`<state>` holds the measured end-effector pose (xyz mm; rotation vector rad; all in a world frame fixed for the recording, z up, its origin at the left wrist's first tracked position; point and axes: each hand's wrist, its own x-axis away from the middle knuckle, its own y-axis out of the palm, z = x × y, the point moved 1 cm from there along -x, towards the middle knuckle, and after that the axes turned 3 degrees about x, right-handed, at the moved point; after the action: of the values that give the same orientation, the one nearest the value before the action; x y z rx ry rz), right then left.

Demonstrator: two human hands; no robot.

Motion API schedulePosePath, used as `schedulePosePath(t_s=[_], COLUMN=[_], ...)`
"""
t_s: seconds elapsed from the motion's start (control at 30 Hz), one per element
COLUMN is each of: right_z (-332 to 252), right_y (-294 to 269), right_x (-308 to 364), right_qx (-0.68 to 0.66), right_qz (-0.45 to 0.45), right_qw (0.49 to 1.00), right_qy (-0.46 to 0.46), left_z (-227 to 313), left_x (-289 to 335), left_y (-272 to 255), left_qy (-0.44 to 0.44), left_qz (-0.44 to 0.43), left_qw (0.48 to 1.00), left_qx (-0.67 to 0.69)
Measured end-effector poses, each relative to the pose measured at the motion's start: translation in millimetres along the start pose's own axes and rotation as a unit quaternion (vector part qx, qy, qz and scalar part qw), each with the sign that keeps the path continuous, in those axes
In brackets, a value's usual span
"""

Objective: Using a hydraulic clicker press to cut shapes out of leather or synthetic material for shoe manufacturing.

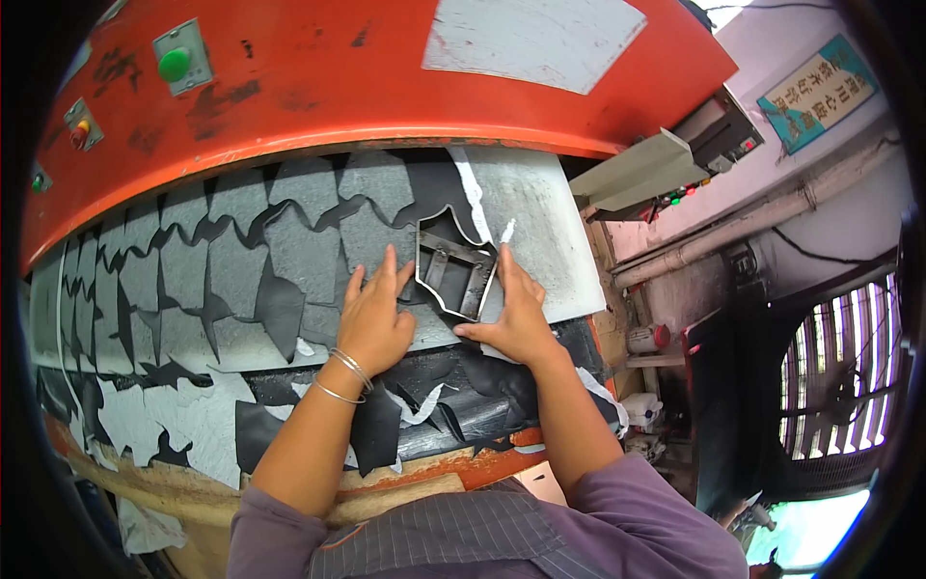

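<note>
A metal cutting die (pixel 453 262), a shaped steel outline with crossbars inside, stands on dark sheet material on the pale cutting board (pixel 540 207). My right hand (pixel 513 314) grips its right side, with the thumb at the near corner and the fingers along the far right edge. Just left of the die, my left hand (pixel 374 317) lies on the sheet with its fingers spread, a fingertip close to the die's left wall. Cut-out shapes leave grey gaps in the dark sheet (pixel 282 304), joined by narrow black strips.
An orange press (pixel 367 101) spans the far side, with a green button (pixel 175 65) at its left. Black and white scraps (pixel 183 415) hang along the near edge. A control box (pixel 719 145) juts out at right, and a large fan (pixel 839 376) stands beyond.
</note>
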<state>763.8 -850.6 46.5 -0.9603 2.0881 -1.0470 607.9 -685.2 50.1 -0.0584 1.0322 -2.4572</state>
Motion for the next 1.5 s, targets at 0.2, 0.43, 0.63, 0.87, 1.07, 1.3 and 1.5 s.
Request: schedulePosePath(t_s=[0.2,0.43,0.63,0.87,1.07,1.3,1.5], right_z=[9.2,27.0,35.7,44.7,61.5,61.6,56.7], right_y=[-1.1,-8.8,-15.4,-20.3,-22.9,-22.7,-46.5], right_x=[3.4,-18.5,-28.9,-42.1,-60.3,-60.9,-19.9], right_qx=[-0.004,-0.049,-0.097,-0.091,-0.076,-0.087,-0.082], right_qz=[0.04,0.028,-0.04,-0.039,-0.034,-0.02,0.049], right_qw=[0.999,0.997,0.994,0.994,0.993,0.984,0.983], right_qy=[-0.019,-0.048,-0.024,-0.042,-0.087,-0.152,-0.158], left_z=[-1.1,5.4,8.3,6.2,5.9,12.3,25.6], left_x=[-11.6,-26.7,-27.8,-21.6,-26.6,-22.4,73.8], left_y=[-3.4,2.1,4.9,1.2,-3.3,-4.4,-34.0], left_qy=[-0.001,0.006,0.026,0.018,0.029,-0.004,-0.051], left_qz=[-0.037,-0.044,-0.01,-0.016,-0.057,-0.026,0.136], left_qw=[0.999,0.999,0.998,1.0,0.998,0.999,0.975], left_qx=[-0.006,-0.018,-0.056,-0.015,-0.021,-0.045,0.168])
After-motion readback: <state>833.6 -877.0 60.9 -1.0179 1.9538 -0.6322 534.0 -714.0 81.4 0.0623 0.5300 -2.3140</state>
